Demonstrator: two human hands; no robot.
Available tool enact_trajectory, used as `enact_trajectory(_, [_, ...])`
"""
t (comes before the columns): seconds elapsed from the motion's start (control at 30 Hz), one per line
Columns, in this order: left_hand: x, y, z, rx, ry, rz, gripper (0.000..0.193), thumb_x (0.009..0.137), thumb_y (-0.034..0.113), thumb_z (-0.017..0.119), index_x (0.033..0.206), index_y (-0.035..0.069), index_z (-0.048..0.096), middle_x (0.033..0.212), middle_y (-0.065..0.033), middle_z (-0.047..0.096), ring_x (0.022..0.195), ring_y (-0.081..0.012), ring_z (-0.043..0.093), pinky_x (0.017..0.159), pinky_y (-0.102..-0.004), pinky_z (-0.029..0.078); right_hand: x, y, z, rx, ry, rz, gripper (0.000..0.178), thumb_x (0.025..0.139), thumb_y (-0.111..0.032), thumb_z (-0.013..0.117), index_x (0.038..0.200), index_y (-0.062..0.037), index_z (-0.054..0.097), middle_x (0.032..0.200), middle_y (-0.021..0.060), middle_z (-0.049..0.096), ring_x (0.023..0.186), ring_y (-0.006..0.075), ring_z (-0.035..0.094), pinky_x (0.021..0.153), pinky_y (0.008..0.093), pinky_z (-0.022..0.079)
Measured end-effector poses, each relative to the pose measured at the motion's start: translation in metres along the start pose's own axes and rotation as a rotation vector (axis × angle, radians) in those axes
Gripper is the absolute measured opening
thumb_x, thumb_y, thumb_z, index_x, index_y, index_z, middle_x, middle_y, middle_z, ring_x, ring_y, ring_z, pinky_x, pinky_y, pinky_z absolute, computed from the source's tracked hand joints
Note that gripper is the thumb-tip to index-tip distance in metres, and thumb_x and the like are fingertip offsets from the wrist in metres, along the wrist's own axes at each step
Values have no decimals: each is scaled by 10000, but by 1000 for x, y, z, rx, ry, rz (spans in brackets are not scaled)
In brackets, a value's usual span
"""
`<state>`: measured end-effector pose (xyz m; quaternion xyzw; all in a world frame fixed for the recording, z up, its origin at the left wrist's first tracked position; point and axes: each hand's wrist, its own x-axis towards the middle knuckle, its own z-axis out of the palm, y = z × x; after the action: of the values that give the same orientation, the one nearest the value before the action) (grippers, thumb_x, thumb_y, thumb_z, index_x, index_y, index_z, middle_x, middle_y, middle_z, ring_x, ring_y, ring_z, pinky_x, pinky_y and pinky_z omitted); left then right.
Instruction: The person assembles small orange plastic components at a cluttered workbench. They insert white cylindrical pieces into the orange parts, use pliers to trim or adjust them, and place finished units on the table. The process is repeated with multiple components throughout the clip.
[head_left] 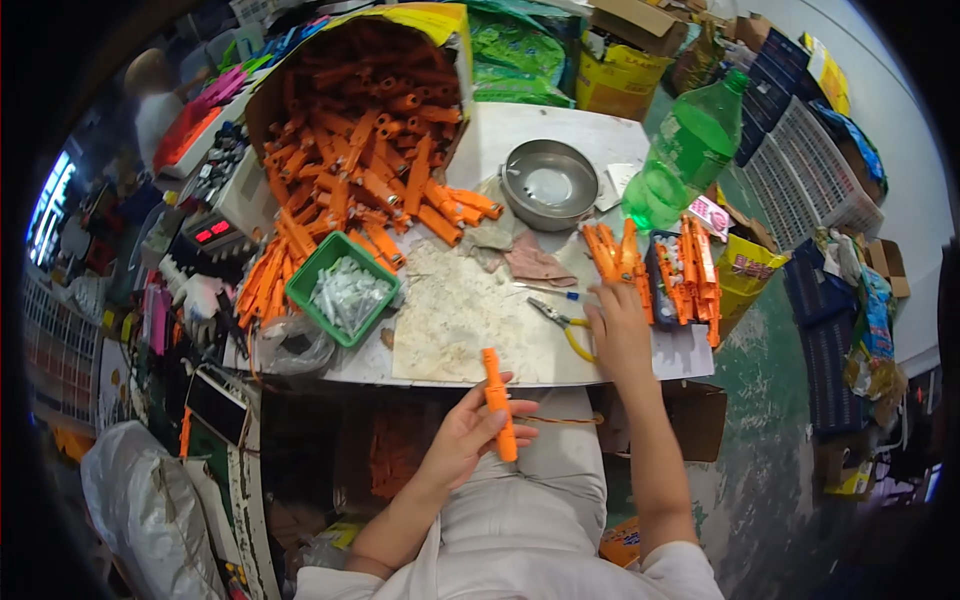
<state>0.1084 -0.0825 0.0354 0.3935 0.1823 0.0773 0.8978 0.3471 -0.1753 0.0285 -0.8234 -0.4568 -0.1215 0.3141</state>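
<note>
My left hand (465, 435) is above my lap near the table's front edge. Its fingers are closed round a long orange plastic part (498, 400), which stands nearly upright. My right hand (622, 330) reaches over the table at the right, back of the hand up. Its fingers look apart, with the tips against a small group of orange plastic parts (628, 255); the undersides of the fingers are hidden. Beside this hand lie pliers (575, 335) with yellow handles. A pen-like tool with a blue end (550, 292) rests just behind the pliers.
A big heap of orange parts (350, 150) spills from a yellow sack at the back left. Nearby stand a green basket (325, 250) of small pale pieces, a metal bowl (520, 200), a green bottle (690, 150) and a dark box of orange parts (685, 270). A pinkish cloth (540, 258) lies mid-table.
</note>
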Motion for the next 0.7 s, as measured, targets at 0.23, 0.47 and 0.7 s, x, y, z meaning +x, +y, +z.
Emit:
enact_trajectory(0.23, [-11, 8, -17, 100, 32, 26, 604, 926, 172, 579, 1430, 50, 269, 1118, -215, 607, 938, -267, 657, 795, -356, 549, 3, -14, 1, 487, -155, 154, 84, 883, -34, 540, 952, 11, 559, 873, 117, 557, 766, 230, 530, 704, 316, 437])
enact_trajectory(0.47, [-9, 11, -26, 153, -51, -64, 615, 917, 194, 600, 1426, 45, 291, 1100, -202, 616, 890, -250, 671, 737, -324, 557, -52, -68, -43, 556, -362, 143, 134, 893, -99, 611, 1007, -35, 641, 707, 80, 576, 613, 156, 539, 576, 257, 427])
enact_trajectory(0.7, [-6, 13, -20, 141, -101, -117, 618, 914, 194, 606, 1428, 46, 298, 1085, -185, 621, 887, -225, 663, 737, -310, 547, -51, -62, -50, 587, -397, 253, 151, 867, -131, 657, 938, 1, 678, 671, 71, 611, 583, 114, 542, 540, 242, 414])
